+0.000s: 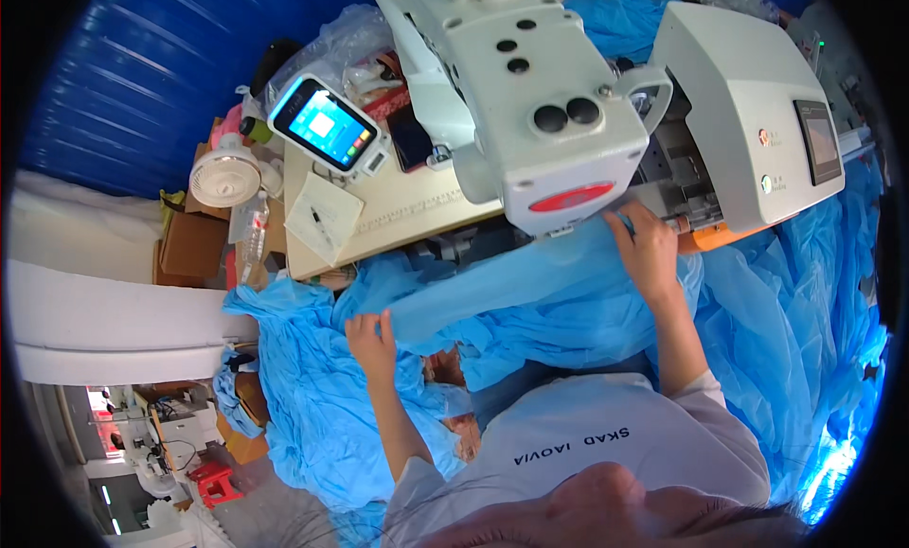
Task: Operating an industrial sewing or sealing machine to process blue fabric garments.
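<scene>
A band of thin light-blue fabric [502,288] stretches between my two hands, below the head of a white sewing machine [568,160]. My left hand [371,342] is closed on the left end of the band, thumb and fingers pinching it. Close to the machine's needle area, my right hand [650,253] grips the other end, its fingers bent over the cloth. The stitching point itself is hidden behind the machine head. More blue fabric [322,387] hangs in a loose heap below my left hand and across my lap.
A white machine housing [757,113] with a small screen stands to the right. On the table [407,221] are a lit touchscreen [324,124] and a paper with a pen [322,219]. A small fan [225,177] and a plastic bottle [254,236] stand left. Blue fabric [786,302] piles up at right.
</scene>
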Demonstrator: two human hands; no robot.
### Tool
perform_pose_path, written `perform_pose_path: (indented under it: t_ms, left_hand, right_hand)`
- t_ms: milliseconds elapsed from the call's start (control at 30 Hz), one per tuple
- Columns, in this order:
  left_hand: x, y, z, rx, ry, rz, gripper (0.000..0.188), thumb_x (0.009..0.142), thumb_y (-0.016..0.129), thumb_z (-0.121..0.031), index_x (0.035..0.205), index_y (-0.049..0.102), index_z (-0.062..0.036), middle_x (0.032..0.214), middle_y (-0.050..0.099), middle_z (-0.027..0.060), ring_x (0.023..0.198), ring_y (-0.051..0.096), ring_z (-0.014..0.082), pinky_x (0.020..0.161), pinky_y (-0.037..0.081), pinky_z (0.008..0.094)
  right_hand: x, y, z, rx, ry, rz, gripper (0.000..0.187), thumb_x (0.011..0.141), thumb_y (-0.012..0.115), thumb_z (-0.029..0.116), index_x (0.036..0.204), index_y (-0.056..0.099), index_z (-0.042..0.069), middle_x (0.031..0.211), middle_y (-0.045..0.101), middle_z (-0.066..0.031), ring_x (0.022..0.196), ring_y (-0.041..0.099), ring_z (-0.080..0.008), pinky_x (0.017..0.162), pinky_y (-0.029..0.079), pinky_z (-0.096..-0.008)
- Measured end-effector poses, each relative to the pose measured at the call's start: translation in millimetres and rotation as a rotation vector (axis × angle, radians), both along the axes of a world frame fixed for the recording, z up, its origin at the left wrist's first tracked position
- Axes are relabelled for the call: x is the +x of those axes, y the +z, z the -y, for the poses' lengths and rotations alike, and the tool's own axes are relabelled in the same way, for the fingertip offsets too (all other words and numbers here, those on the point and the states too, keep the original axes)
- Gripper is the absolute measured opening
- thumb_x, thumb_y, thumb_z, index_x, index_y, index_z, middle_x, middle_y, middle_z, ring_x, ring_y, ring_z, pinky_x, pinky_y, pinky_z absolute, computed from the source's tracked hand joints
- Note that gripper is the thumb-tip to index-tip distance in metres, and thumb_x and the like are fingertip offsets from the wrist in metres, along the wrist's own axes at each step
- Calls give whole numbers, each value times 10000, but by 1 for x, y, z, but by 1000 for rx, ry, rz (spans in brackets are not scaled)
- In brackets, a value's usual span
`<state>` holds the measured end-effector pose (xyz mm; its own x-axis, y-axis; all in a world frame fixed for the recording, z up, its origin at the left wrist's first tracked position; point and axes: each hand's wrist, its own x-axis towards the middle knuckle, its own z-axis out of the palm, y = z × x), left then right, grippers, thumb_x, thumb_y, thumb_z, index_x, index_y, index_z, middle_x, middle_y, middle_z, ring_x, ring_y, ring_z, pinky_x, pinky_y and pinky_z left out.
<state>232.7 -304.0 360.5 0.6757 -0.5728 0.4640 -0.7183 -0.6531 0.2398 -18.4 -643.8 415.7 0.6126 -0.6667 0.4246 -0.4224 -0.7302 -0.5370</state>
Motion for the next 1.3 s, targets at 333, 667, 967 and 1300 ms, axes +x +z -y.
perform_pose_path:
  t_ms: [333,667,967,1300]
  left_hand:
    - [-12,30,75,-545,-153,-931,162,837,655,-147,759,583,-25,670,493,13,633,419,79,558,340,231]
    - [-3,-6,-3,-22,-57,-997,110,824,657,-116,851,625,-15,697,601,55,493,536,131,474,422,258]
    - [12,35,-64,-283,-10,-1124,105,771,710,-56,811,627,-5,635,596,33,522,539,75,463,397,208]
    - [20,16,-67,-106,27,-290,124,795,665,-35,908,640,8,775,628,68,600,591,137,556,459,243]
  right_hand:
    - [-26,-12,65,-430,-445,-227,183,887,535,171,924,550,-7,919,574,-197,920,519,-381,794,418,-463]
    - [-21,-10,53,-359,-471,-39,179,897,531,145,1017,538,12,1017,564,-148,1021,485,-351,887,365,-430]
    - [4,15,4,40,-102,144,118,784,616,-11,901,604,-15,928,618,-147,976,567,-337,883,431,-379]
    - [29,32,-21,221,-45,-369,478,807,674,396,987,613,-43,1016,628,-226,956,596,-382,830,473,-401]
